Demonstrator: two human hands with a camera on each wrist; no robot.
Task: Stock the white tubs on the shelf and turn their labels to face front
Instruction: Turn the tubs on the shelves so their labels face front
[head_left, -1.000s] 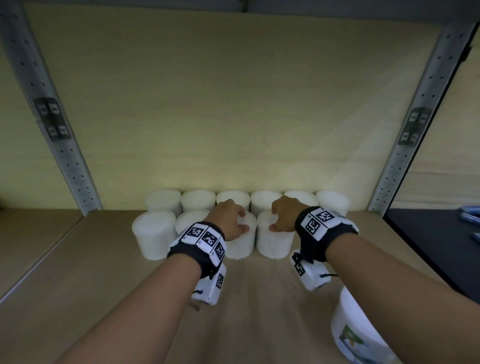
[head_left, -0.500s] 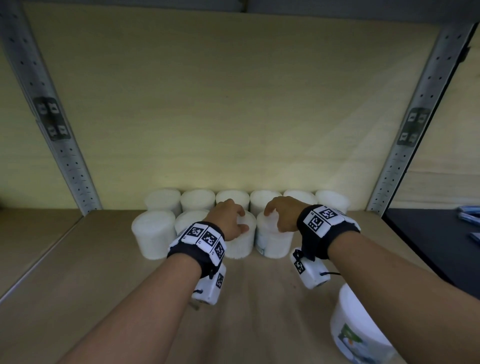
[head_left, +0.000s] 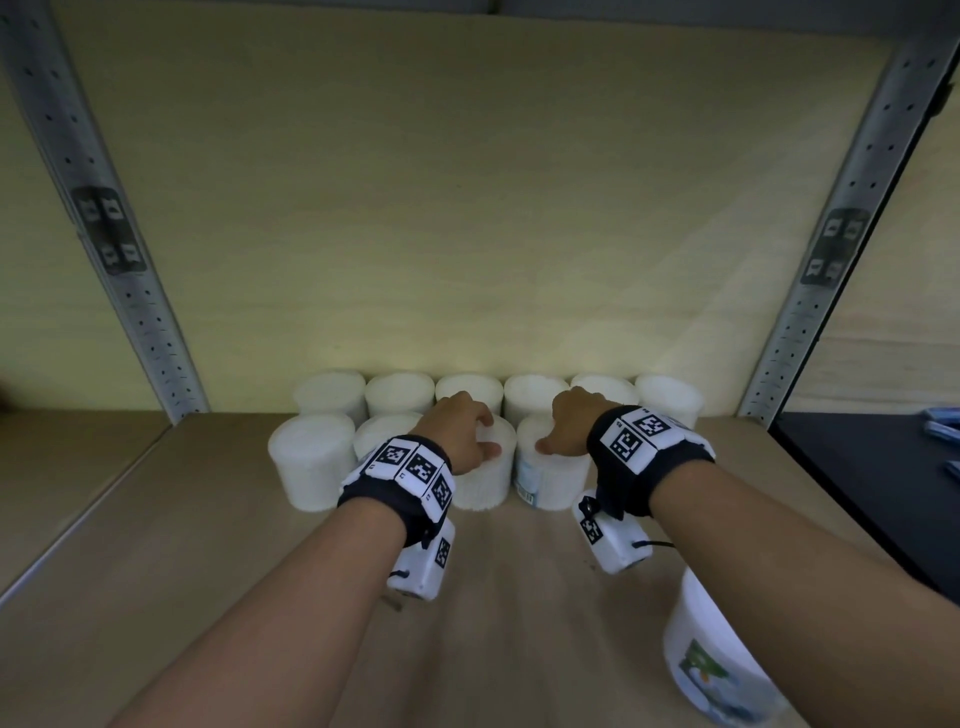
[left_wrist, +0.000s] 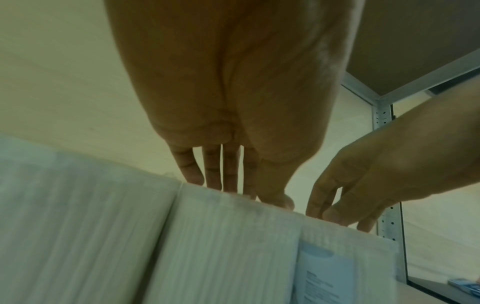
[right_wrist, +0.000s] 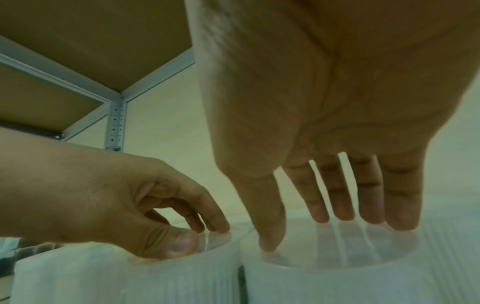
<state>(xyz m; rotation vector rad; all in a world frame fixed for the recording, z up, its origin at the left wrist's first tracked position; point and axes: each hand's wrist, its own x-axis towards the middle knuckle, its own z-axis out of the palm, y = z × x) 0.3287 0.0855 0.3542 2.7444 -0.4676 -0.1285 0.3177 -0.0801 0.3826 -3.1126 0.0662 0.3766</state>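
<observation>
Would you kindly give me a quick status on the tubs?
Left hand grips third front tub. Right hand grips fourth tub, label showing at left. Spare tub waits near edge.

The right hand has turned its tub's label partly frontward.

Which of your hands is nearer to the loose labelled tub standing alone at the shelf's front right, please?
Right. The right hand grips a front-row tub just beyond the loose labelled tub, whose top its forearm crosses. The left hand grips the neighbouring tub, further left.

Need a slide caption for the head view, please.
Both hands, left hand and right hand, grip adjacent front-row white tubs on a wooden shelf.
</observation>
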